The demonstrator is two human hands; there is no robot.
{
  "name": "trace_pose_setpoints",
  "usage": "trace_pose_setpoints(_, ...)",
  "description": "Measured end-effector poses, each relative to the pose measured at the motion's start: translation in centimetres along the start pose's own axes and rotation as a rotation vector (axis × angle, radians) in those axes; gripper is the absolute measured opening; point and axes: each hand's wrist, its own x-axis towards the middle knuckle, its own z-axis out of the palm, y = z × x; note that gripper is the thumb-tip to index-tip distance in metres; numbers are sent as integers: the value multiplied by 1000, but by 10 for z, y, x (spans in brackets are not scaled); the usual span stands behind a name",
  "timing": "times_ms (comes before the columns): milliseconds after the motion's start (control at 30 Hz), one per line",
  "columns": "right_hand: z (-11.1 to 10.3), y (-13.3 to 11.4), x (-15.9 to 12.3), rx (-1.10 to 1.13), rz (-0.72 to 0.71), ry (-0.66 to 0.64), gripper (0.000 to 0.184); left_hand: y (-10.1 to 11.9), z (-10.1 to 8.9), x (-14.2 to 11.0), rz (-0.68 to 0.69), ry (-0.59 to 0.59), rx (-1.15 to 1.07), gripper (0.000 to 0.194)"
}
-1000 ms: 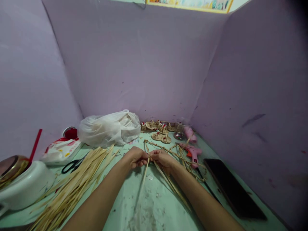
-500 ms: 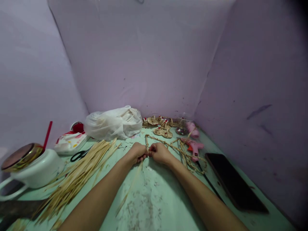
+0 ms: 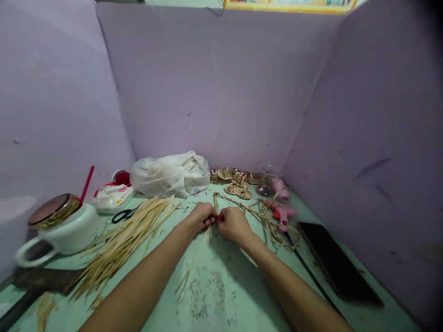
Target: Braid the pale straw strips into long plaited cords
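Note:
My left hand [image 3: 203, 216] and my right hand [image 3: 232, 223] meet at the middle of the green table, both closed around the end of a braided straw cord [image 3: 254, 212]. From the hands the cord runs up, bends, and trails right into a loose tangle beside a pink glue gun [image 3: 284, 215]. Loose straw strands [image 3: 194, 263] hang from below my left fingers toward me. The exact spot pinched between the fingertips is hidden. To the left of my left hand lies a spread bundle of flat dry straw strips [image 3: 128, 244].
Around the table [image 3: 214, 295] stand a white mug [image 3: 74, 230] with a tin on top, black scissors [image 3: 124, 215], a white plastic bag [image 3: 173, 175], small woven straw pieces [image 3: 238, 190], a black phone [image 3: 337, 263] and a dark hammer-like tool [image 3: 44, 280]. Purple panels enclose three sides.
The view has tilted up and shifted slightly, bringing a yellow-framed picture into sight at the top. Both hands stay together on the cord, with the right hand turned a little more over it.

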Motion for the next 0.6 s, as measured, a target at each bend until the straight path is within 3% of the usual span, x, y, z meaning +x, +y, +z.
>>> trace_pose_setpoints(133, 0, -8, -8, -85, -79, -15, 21, -5, -7, 5, -7, -80, -40, 16)
trace_pose_setpoints(233, -9, -4, -5, -16, -67, -40, 21, -7, -12, 7, 26, -134, -78, 14)
trace_pose_setpoints(400, -13, 17, 15, 315, 108, 183, 26, -5, -19, 10, 5, -278, -169, 6)
trace_pose_setpoints(533, 6, 20, 25, 768, 255, -102, 18, -5, -20, 11, 30, -329, -165, 9)
trace_pose_setpoints(600, 13, 17, 25, 892, 309, -188, 14, -7, -19, 12, 50, -335, -154, 9)
